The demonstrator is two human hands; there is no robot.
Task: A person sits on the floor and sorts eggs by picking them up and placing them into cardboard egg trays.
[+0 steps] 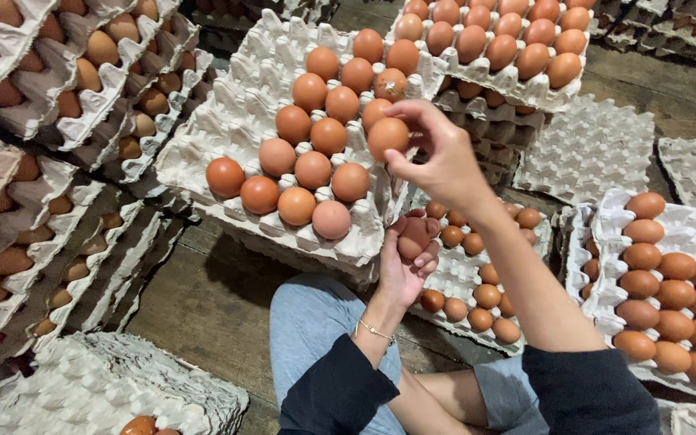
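Observation:
A grey pulp egg tray (243,121) sits on a stack in front of me, partly filled with brown eggs. My right hand (437,157) reaches over its right side and pinches one brown egg (387,137) with the fingertips, right above the tray's cups. My left hand (408,262) is lower, beside the tray's right corner, curled around another brown egg (415,236). A thin bracelet circles the left wrist. Both sleeves are dark, and my knees in light blue trousers show below.
Tilted stacks of full trays (58,105) line the left. More full trays stand at the back (509,48) and right (670,274); a lower tray (469,274) lies under my arms. Empty trays (590,145) lie behind, and a stack (82,387) at the lower left. The floor is wooden planks.

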